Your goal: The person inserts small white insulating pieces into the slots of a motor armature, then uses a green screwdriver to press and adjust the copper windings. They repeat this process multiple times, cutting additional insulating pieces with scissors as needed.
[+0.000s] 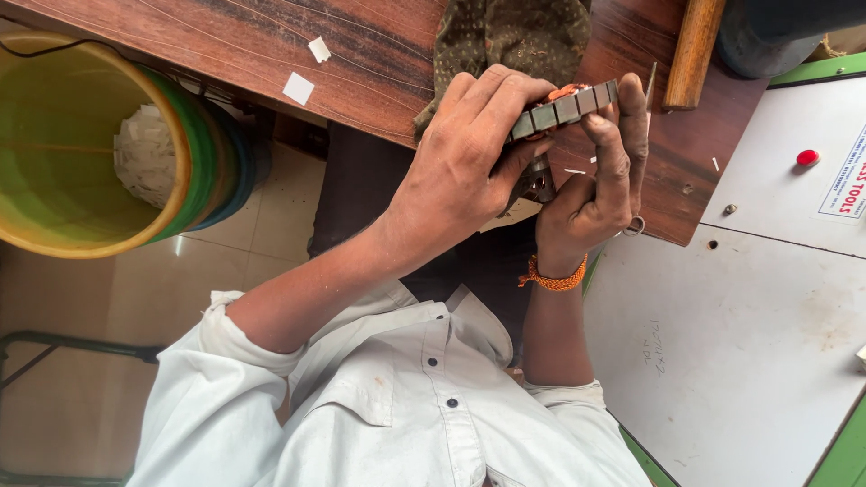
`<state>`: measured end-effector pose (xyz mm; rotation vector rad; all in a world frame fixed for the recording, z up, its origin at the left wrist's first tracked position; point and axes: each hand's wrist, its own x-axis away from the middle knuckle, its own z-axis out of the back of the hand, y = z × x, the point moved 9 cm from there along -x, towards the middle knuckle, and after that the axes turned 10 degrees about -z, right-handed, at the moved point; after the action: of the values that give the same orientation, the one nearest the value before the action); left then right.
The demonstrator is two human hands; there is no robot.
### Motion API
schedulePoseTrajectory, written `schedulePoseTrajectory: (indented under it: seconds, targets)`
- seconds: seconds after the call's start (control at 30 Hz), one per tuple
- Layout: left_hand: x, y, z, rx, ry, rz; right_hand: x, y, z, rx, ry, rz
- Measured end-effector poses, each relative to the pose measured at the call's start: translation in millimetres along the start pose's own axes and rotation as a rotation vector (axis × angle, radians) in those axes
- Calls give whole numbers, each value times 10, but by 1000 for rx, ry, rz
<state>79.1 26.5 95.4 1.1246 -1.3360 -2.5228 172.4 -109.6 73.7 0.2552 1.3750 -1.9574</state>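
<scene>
closest to my view sits the white shirt (397, 406), its collar and buttons filling the bottom of the frame, with both sleeves rolled up. from there i follow the forearms up to the hands. my left hand (465, 167) is curled tight around a slotted metal motor core (564, 106), fingers wrapped over its top and thumb pressing its underside, so it is closed on the piece. my right hand (600, 180) grips the same core from the other side, index finger stretched up along its end and the remaining fingers folded in beneath; a silver ring shows on one finger and an orange thread band (552, 276) circles the wrist. the core is held in the air between the two hands, just above the near edge of the wooden tabletop (361, 54), with a bit of copper-coloured winding showing on its top and a shaft end poking out below. behind the hands a mottled brown cloth (510, 32) lies on the tabletop. farther left two small white paper scraps (299, 87) rest on the wood, and beyond the edge a yellow-green bucket (99, 144) holds more white scraps. to the right a wooden handle (693, 50) lies near a white machine panel (749, 343) with a red button (807, 158).
</scene>
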Motion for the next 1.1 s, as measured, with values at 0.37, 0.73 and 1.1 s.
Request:
schedulePoseTrajectory:
  seconds: [0.37, 0.73, 1.1]
  targets:
    - [-41, 47, 19, -10, -31, -37, 57, 51, 36, 62, 12, 56]
    - [171, -59, 85, -2, -232, -215, 113, 112, 56, -347, -182, -42]
    - [429, -35, 58, -50, -1, -324, 195, -82, 41, -215, -164, -90]
